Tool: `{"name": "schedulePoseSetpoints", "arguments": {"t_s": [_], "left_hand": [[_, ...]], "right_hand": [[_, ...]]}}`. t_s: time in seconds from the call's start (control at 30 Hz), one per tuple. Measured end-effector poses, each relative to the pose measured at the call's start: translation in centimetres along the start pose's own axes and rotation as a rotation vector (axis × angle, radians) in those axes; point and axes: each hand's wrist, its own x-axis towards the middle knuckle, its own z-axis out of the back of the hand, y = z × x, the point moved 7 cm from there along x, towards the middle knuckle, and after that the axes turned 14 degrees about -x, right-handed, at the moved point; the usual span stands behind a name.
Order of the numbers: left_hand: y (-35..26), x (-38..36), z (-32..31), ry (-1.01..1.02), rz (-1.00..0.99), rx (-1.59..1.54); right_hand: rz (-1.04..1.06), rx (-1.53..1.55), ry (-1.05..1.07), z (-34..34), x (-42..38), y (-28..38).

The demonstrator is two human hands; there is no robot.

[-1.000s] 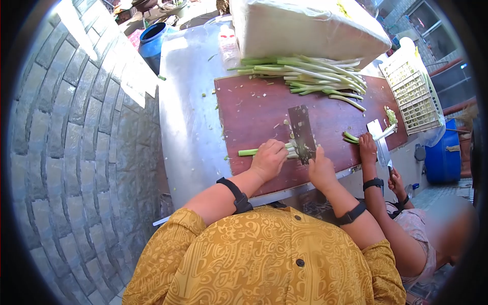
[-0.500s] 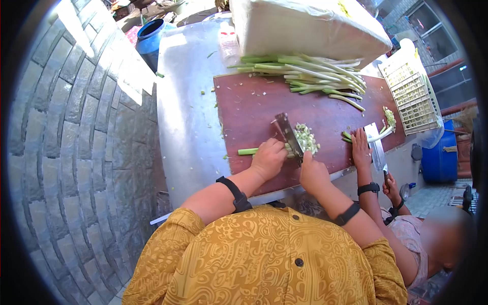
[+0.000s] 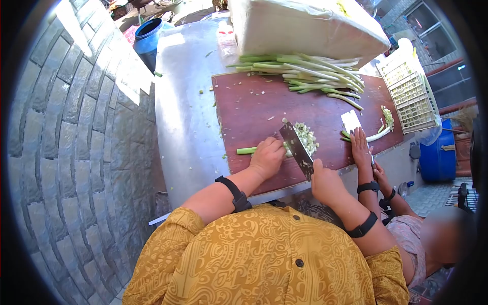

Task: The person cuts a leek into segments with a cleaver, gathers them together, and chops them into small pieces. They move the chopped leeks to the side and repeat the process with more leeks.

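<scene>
My left hand (image 3: pixel 268 156) is closed on a green onion stalk (image 3: pixel 247 151), which lies flat on the red-brown board (image 3: pixel 244 112). The stalk's green end sticks out to the left of my fingers. In my right hand (image 3: pixel 325 182) is the handle of a dark cleaver (image 3: pixel 297 148). Its broad blade stands at the right end of the stalk, between my left hand and a pile of chopped green onion (image 3: pixel 306 138). Small bits cling to the blade. A bundle of whole stalks (image 3: pixel 310 73) lies along the board's far edge.
At the right, a co-worker's hands (image 3: pixel 361 147) are at another knife (image 3: pixel 351 121) beside a few stalks (image 3: pixel 378 134). A white crate (image 3: pixel 410 96) stands past them, and a white block (image 3: pixel 310 30) behind the bundle. A plastic bottle (image 3: pixel 227 43) is at the back.
My right hand and the cleaver have moved slightly right and toward me, and the blade's broad side shows more. The co-worker's knife has shifted left, its blade now left of the flat hand.
</scene>
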Motion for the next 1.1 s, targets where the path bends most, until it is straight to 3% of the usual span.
{"name": "schedulePoseSetpoints", "arguments": {"t_s": [0.23, 0.33, 0.43, 0.53, 0.63, 0.83, 1.1], "left_hand": [[0.0, -0.1, -0.2, 0.016, 0.012, -0.014], [0.0, 0.1, 0.3, 0.008, -0.001, -0.010], [-0.3, 0.0, 0.3, -0.001, -0.011, -0.033], [-0.2, 0.0, 0.5, -0.017, -0.009, -0.034], [-0.1, -0.1, 0.1, -0.012, -0.011, -0.008], [0.0, 0.0, 0.1, -0.016, -0.007, 0.004], [0.0, -0.1, 0.2, -0.006, -0.009, -0.002]], "right_hand": [[-0.023, -0.008, -0.047, -2.9, 3.5, 0.7], [-0.085, 0.090, -0.171, -2.8, 5.5, 1.2], [-0.167, 0.257, -0.434, -3.1, 5.8, -1.0], [-0.117, 0.214, -0.417, -2.4, 4.7, -1.4], [-0.031, 0.113, -0.176, -1.1, 2.4, -0.4], [0.038, -0.029, 0.031, -1.2, 0.1, 0.1], [-0.053, 0.088, -0.161, -3.0, 5.1, 1.4]]}}
